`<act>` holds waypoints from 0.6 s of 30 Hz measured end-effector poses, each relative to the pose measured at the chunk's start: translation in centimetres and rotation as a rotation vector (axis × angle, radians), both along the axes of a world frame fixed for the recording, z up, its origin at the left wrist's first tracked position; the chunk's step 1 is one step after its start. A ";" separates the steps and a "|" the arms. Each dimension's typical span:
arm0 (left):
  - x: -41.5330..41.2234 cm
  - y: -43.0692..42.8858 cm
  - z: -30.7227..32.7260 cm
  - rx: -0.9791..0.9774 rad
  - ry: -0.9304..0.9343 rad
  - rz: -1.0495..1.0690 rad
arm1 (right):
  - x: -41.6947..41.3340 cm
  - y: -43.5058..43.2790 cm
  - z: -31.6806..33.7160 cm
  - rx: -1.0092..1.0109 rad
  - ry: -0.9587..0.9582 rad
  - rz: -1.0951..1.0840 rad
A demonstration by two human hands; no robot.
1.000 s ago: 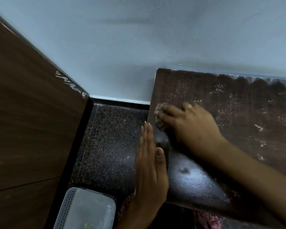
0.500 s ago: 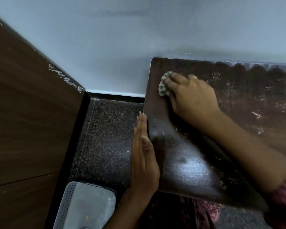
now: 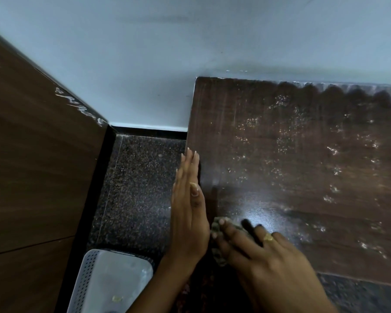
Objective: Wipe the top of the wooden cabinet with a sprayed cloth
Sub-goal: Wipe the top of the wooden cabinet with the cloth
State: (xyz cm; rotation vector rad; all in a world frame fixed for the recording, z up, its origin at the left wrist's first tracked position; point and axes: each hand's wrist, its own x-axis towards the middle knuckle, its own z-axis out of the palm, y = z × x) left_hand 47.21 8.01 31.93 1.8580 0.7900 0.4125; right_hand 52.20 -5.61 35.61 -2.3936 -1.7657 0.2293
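Note:
The dark wooden cabinet top [image 3: 291, 154] fills the right half of the view, dusty with pale specks at the back and right, shiny and wet near the front left. My right hand [image 3: 264, 256], wearing a ring, presses a small checked cloth [image 3: 218, 242] onto the front left corner of the top; most of the cloth is hidden under the fingers. My left hand [image 3: 189, 213] is held flat and upright, fingers together, against the cabinet's left edge, right beside the cloth.
A pale blue wall [image 3: 190, 41] runs behind the cabinet. A brown wooden panel [image 3: 32, 154] stands on the left. Between them is dark speckled floor [image 3: 136, 188], with a white perforated plastic bin [image 3: 108, 285] at the bottom left.
My right hand has drawn the cloth from the far left corner of the top back along the left edge to the front corner. My left hand stays flat at the edge.

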 end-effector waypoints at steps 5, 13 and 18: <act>0.2 -0.4 -0.4 0.227 0.063 -0.070 | 5.2 3.7 0.5 -0.088 -0.050 -0.080; 0.5 -0.4 -0.7 0.335 0.106 -0.094 | 16.7 12.9 -0.7 0.027 -0.165 -0.297; 0.5 -0.5 -0.8 0.337 0.115 -0.091 | 18.1 14.1 -1.0 -0.002 -0.168 -0.422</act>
